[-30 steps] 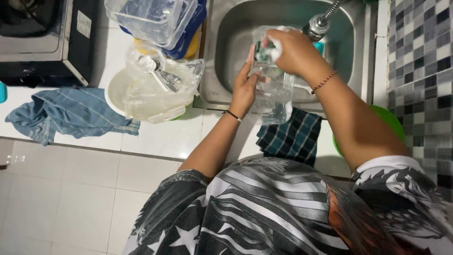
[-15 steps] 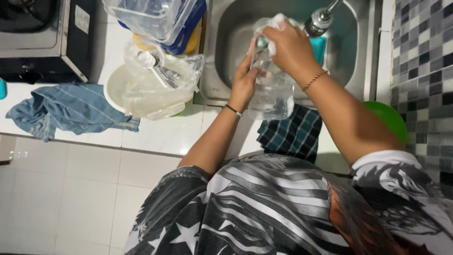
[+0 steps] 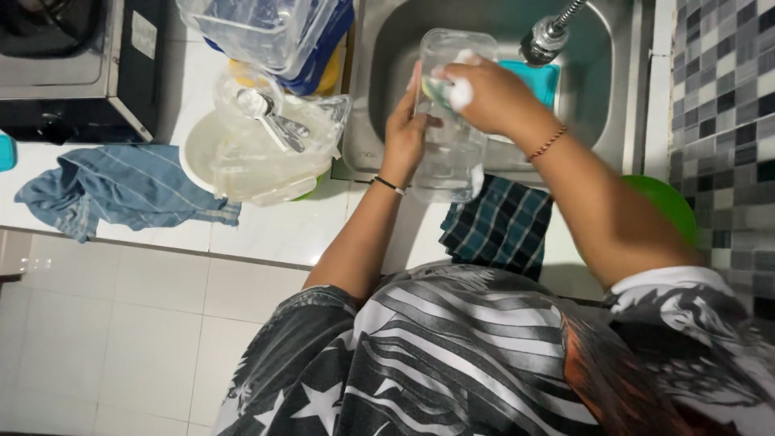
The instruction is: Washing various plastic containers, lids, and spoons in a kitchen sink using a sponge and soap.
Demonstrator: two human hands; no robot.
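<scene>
The left hand (image 3: 402,137) grips the clear container (image 3: 452,121) over the sink (image 3: 613,97); the right hand (image 3: 484,93), clutching a soapy sponge (image 3: 452,90) at 12 o'clock, should scrub firmly.

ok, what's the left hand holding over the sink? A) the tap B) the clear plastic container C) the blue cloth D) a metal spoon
B: the left hand grips the side of the clear plastic container over the sink, while the right hand presses a soapy sponge against it.
</scene>
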